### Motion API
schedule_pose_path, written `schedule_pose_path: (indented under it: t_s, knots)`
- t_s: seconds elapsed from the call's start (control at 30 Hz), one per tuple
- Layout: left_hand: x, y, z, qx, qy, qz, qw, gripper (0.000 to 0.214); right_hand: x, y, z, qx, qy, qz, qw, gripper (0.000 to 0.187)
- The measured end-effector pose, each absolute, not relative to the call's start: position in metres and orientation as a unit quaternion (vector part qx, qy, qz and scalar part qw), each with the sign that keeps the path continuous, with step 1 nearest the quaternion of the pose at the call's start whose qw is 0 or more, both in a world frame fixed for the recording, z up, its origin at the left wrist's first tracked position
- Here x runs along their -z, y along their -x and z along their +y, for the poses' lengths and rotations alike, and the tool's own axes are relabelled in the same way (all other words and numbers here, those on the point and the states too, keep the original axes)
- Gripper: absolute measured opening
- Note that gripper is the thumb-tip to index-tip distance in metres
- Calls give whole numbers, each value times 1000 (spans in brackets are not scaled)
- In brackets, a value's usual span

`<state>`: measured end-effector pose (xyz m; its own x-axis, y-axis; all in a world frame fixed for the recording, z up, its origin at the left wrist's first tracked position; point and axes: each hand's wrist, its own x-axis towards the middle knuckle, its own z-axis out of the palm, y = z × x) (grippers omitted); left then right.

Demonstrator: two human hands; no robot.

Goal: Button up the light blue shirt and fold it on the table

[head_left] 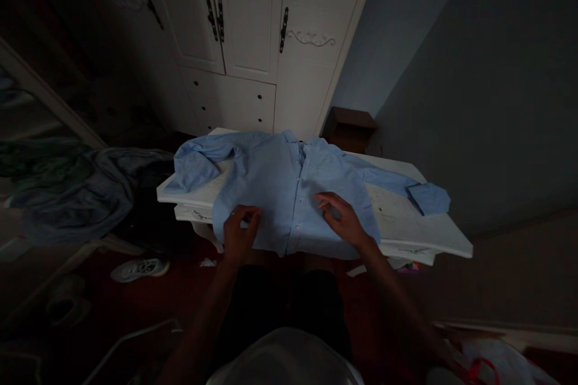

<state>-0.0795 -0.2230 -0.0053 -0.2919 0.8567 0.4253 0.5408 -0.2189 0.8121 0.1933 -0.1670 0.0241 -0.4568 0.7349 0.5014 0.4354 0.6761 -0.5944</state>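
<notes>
"What stands beyond the table?"

"A white wardrobe. On the table lies a blue shirt, front up, collar towards the wardrobe, a sleeve out to each side, hem over the near edge."

"And the hands?"

"Both over the lower front. The right hand has loosely curled fingers, thumb apart, nothing in them. The left hand has its fingertips drawn close; I can't tell whether they hold cloth."

"How would you handle it well?"

"Lightly, I'd say: work both sides evenly, keeping the front edges lined up and the cloth smooth."

"What can't you make out?"

"The back is hidden underneath. It's dim, so the buttons may or may not be fastened."
</notes>
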Motion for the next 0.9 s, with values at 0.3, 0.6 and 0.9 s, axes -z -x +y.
schedule_pose_path:
  t_s: [0.3,0.6,0.9]
  knots:
    - [10,33,-147,-369,-743,526,188,18,-19,-166,-97,-63,266,-956,109,56]
    - [8,25,-128,-266,-804,506,164,18,-15,-190,-101,29,232,-960,154,19]
    - [6,19,-128,-232,-815,515,132,17,8,-182,-100,44,206,-958,194,25]
